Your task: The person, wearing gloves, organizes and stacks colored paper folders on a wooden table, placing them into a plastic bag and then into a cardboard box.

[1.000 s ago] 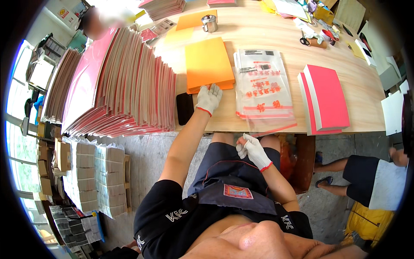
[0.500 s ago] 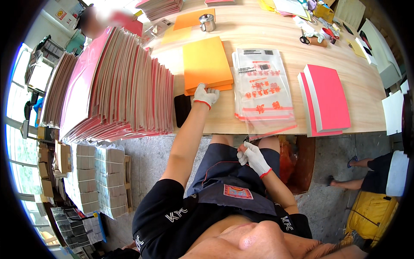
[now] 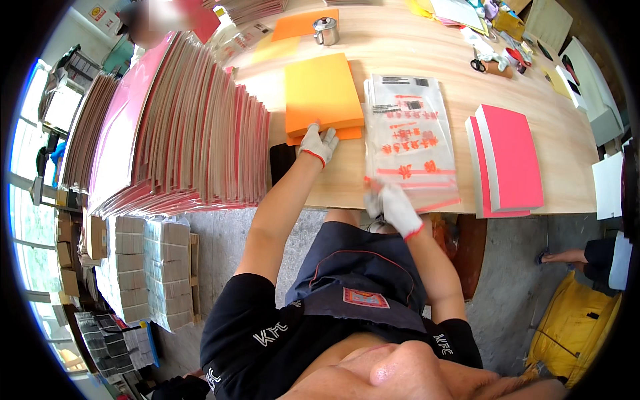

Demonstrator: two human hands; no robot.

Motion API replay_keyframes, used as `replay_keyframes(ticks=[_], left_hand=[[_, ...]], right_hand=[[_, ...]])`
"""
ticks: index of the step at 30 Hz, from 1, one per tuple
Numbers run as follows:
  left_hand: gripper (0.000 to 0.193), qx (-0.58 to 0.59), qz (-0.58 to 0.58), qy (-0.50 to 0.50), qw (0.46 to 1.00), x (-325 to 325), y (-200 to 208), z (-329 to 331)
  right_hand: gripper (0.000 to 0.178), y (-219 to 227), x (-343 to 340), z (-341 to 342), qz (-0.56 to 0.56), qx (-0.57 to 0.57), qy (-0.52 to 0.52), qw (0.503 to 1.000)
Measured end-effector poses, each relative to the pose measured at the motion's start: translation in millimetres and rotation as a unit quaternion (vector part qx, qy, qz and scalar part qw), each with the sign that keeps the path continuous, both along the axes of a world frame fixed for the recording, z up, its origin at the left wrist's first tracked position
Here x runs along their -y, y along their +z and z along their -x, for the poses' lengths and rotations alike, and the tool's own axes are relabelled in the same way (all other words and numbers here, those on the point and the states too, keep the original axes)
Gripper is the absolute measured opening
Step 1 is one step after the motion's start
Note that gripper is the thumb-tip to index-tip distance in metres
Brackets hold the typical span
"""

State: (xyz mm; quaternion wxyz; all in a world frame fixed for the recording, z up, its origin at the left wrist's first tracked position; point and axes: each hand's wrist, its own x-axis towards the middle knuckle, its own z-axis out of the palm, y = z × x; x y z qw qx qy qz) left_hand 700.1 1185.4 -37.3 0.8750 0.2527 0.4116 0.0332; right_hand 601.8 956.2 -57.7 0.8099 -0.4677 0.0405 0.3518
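Two hands wear two white knit gloves [image 3: 404, 215] with red cuffs. The left hand [image 3: 319, 141] touches the near edge of the orange books [image 3: 322, 90], at least two thick, smooth, squared blocks on the wooden counter [image 3: 417, 53]; whether it grips cannot be told. The right hand [image 3: 392, 203], blurred, is at the near end of the clear plastic bags [image 3: 410, 137], uncountable, red-printed; its grip cannot be told. Right of them lie two pink books [image 3: 512, 160], covers slightly bowed. One round steel mug [image 3: 326, 31] stands beyond; one black phone [image 3: 281, 163] lies partly hidden by the left forearm.
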Motion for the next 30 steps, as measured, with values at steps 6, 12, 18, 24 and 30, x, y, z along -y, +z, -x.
replay_keyframes(ticks=[6, 12, 18, 24, 30], left_hand=[[0.045, 0.041, 0.012, 0.030, 0.999, -13.8, -5.0, -7.4], [0.046, 0.065, -0.014, 0.000, 0.998, -16.0, 10.9, -3.1], [0.041, 0.072, 0.051, 0.036, 0.995, -22.0, -5.5, 5.7], [0.036, 0.141, 0.017, 0.066, 0.988, -18.0, -41.6, 6.8], [0.032, 0.153, 0.045, 0.063, 0.985, -17.8, -35.6, 9.3]], right_hand=[[0.057, 71.7, -72.1, -107.7, -0.003, -0.177, -0.095, 0.980], [0.054, 42.9, -101.1, -149.8, -0.024, -0.117, -0.115, 0.986], [0.032, -3.4, -100.1, -151.0, -0.015, 0.002, -0.115, 0.993], [0.037, -3.5, -103.0, -141.8, -0.029, -0.041, -0.151, 0.987], [0.051, 28.5, -119.4, -125.9, -0.059, -0.226, -0.153, 0.960]])
